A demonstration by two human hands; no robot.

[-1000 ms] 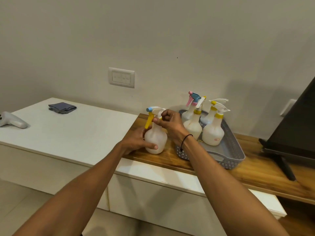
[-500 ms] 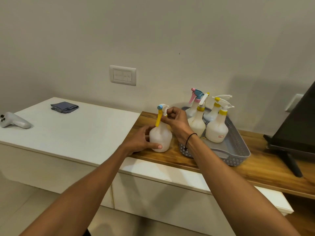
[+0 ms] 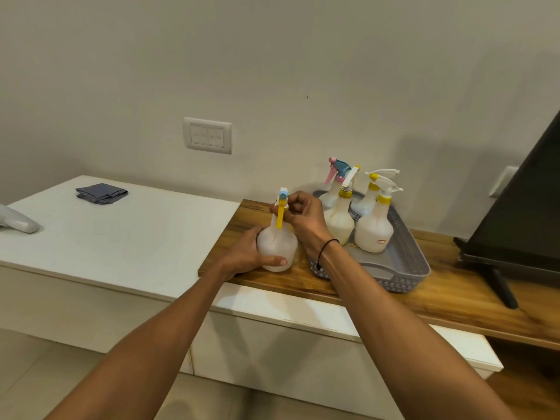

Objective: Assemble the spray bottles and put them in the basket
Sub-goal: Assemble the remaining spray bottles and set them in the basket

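A round translucent white spray bottle (image 3: 277,245) stands upright on the wooden counter (image 3: 378,295), just left of the grey basket (image 3: 403,268). My left hand (image 3: 247,253) wraps around its belly. My right hand (image 3: 303,216) grips its spray head (image 3: 282,204), which has a yellow trigger and a blue nozzle pointing toward me. Several assembled spray bottles (image 3: 371,228) stand upright in the basket's far end, with yellow, pink and blue tops.
A white cabinet top (image 3: 121,237) lies to the left with a folded dark cloth (image 3: 101,193) and a white controller (image 3: 16,221) at its left edge. A black screen on a stand (image 3: 521,213) sits at the right. A switch plate (image 3: 207,135) is on the wall.
The spray head has turned under my right hand: its trigger and nozzle swung from pointing left to facing me. The bottle has stayed in place in my left hand.
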